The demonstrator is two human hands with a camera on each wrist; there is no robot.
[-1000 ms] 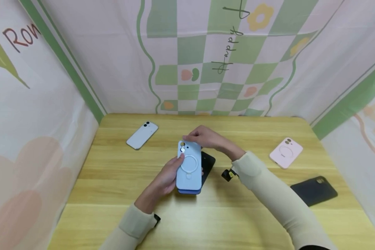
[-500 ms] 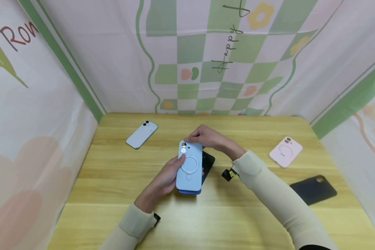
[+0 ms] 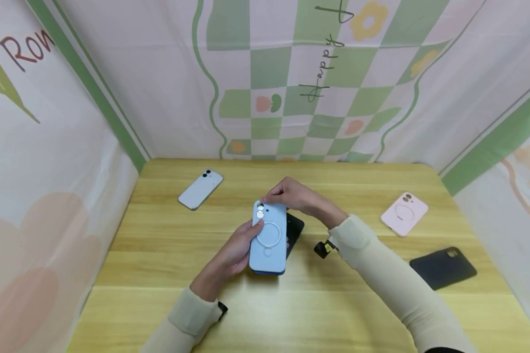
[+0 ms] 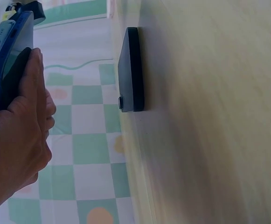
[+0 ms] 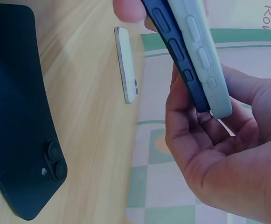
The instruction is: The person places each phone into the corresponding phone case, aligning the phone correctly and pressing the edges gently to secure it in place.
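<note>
A light blue phone case (image 3: 268,250) with a ring on its back lies on top of a dark blue phone case (image 5: 176,49). My left hand (image 3: 238,247) grips both from the left side, its thumb near the camera openings. At their top end my right hand (image 3: 291,193) holds on with curled fingers; in the right wrist view its fingertips are partly hidden behind the cases. Below the pair, a black phone (image 3: 295,229) lies on the table, partly covered in the head view; its two-lens back shows in the right wrist view.
A white phone (image 3: 200,190) lies at the back left of the wooden table (image 3: 159,264). On the right are a pink phone case (image 3: 404,214) and a black phone case (image 3: 443,268). A patterned curtain (image 3: 269,130) stands behind the table's back edge.
The light blue case has shifted slightly toward the near end, so less of the dark blue case shows below it. Both hands keep nearly the same place.
</note>
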